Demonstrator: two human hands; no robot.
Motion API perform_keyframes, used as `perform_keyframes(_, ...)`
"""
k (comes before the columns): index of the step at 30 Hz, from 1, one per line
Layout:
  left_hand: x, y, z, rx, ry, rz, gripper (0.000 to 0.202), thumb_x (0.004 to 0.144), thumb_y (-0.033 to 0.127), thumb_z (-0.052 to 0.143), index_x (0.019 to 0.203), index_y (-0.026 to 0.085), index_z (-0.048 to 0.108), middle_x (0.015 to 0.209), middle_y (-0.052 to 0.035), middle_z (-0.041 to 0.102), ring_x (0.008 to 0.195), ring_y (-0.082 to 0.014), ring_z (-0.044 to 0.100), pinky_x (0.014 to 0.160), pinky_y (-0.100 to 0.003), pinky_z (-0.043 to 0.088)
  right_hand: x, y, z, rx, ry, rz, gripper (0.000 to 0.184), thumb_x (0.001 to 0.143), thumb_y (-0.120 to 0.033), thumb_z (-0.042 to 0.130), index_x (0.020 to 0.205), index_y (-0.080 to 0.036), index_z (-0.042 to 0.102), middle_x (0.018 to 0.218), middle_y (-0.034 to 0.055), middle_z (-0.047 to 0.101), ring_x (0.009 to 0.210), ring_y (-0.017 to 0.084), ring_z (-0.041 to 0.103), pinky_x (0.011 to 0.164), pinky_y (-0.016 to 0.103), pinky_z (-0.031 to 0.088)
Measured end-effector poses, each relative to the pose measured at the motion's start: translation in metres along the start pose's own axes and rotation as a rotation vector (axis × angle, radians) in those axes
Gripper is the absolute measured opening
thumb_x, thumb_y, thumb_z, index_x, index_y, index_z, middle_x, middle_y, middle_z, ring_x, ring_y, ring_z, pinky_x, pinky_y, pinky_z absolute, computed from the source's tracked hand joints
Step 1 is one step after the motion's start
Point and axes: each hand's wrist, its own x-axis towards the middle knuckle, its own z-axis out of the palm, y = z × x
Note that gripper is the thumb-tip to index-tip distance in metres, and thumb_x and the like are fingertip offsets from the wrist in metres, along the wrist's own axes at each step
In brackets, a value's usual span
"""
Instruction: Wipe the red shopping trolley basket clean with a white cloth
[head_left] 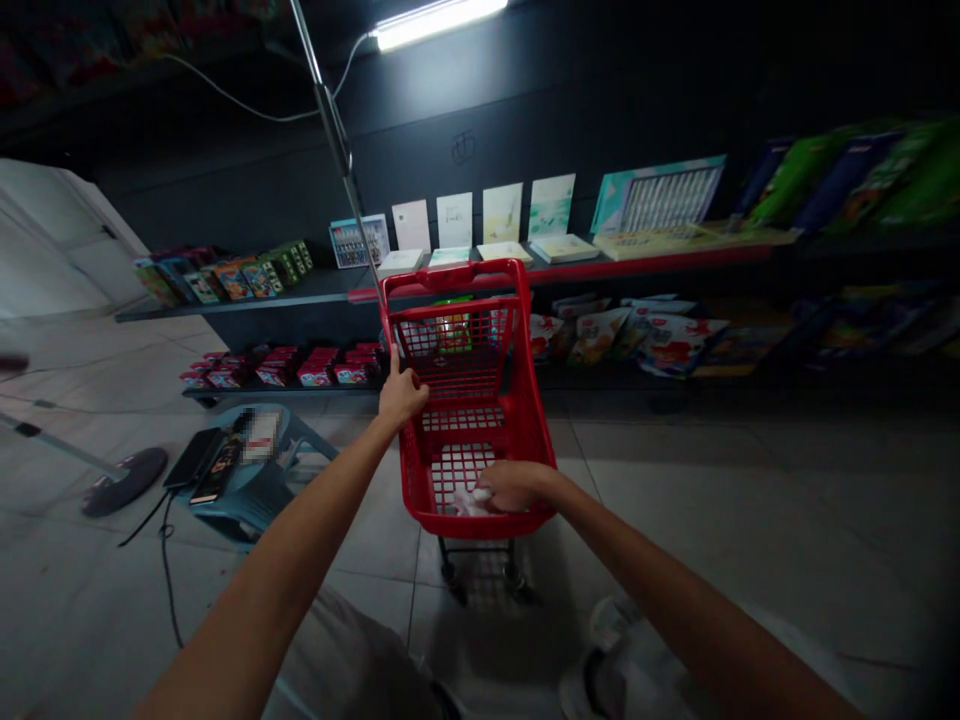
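Note:
A red plastic shopping cart [541,430] stands in front of me, its grid basket facing up. My left hand [403,395] grips the cart's left rim, with the index finger stretched along the edge and the others curled. Inside the near end of the basket, my right hand [517,485] is closed around a crumpled white cloth [471,502]. The cloth lies against the grid near the front rim. Part of it is hidden by my fingers.
Behind the cart runs a dark shelf [322,290] with books, boxes and snack bags [679,340]. At left, a blue stool [255,490] carries a phone and dark devices. A metal pole [330,120] rises behind the cart's left side. A stand base [127,482] sits on the floor.

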Motion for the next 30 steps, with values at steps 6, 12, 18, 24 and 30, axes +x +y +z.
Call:
perform_keyframes(6,0.012,-0.004,0.002,0.001,0.025,0.01,0.014,0.087,0.027,0.065,0.097,0.02,0.071,0.177,-0.0037,0.008,0.102,-0.0238,0.074,0.099,-0.039,0.057,0.0,-0.01,-0.011,0.208,0.019,-0.006,0.026,0.09,-0.025,0.056,0.108,-0.019,0.074,0.111,0.0097,0.078,0.089,0.021,0.07,0.072,0.026,0.046)
perform_keyframes(12,0.014,-0.007,0.005,-0.017,0.043,0.028,0.014,0.086,0.026,0.066,0.097,0.019,0.07,0.177,-0.0067,0.009,0.105,-0.028,0.074,0.101,-0.045,0.056,-0.006,-0.009,-0.011,0.379,0.102,-0.057,0.023,0.084,-0.021,0.06,0.104,-0.018,0.072,0.096,0.0048,0.075,0.079,0.018,0.063,0.067,0.025,0.041)
perform_keyframes(18,0.013,-0.008,0.004,-0.004,0.044,0.036,0.012,0.086,0.026,0.066,0.096,0.019,0.07,0.177,-0.0074,0.011,0.108,-0.0296,0.073,0.1,-0.044,0.056,-0.004,-0.011,-0.007,0.644,0.332,-0.189,0.02,0.091,-0.033,0.061,0.099,-0.016,0.067,0.088,-0.0001,0.067,0.077,0.015,0.058,0.068,0.022,0.041)
perform_keyframes(24,0.02,-0.012,0.007,0.047,-0.003,0.135,0.037,0.086,0.027,0.065,0.122,0.017,0.065,0.154,-0.0176,0.05,0.119,-0.0315,0.068,0.107,-0.042,0.052,-0.028,0.018,-0.02,0.251,0.892,-0.017,0.029,0.086,-0.012,0.059,0.112,-0.02,0.069,0.115,0.0074,0.064,0.103,0.02,0.062,0.09,0.028,0.047)
perform_keyframes(30,0.025,-0.023,0.01,0.003,-0.026,0.231,0.053,0.085,0.025,0.063,0.137,0.015,0.058,0.141,-0.0154,0.059,0.122,-0.0285,0.065,0.113,-0.04,0.049,-0.06,0.08,-0.023,0.129,1.189,0.277,0.039,0.082,-0.007,0.054,0.114,-0.021,0.073,0.117,0.0108,0.06,0.111,0.026,0.06,0.095,0.034,0.049)
